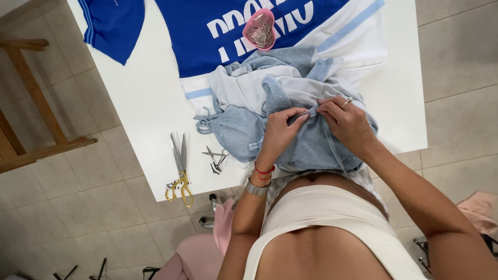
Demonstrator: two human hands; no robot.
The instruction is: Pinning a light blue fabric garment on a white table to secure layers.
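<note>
- The left hand (280, 131) is curled, thumb and fingertips pinched onto a fold of the sparkly pale blue garment (306, 142), knuckles up, near the narrow strap (311, 109) that crosses the top of the fabric.
- The right hand (346, 122), with a ring on one finger, is likewise closed in a pinch on the same strap edge, its fingertips nearly touching those of the left hand.
- The garment lies bunched under both hands at the near edge of the white table (145, 103), part of it hanging over towards the person's body; thin ties trail from it to the left of the hands.
- Left of the left hand, on bare tabletop, lie small thread snips (216, 158), and further left a pair of gold-handled scissors (179, 171), blades pointing away from the person.
- Beyond the hands, a blue jersey (207, 26) with white lettering is spread flat, and a pink dish of pins (260, 29) sits on it.
- A red cord and a metal bracelet circle the left wrist.
</note>
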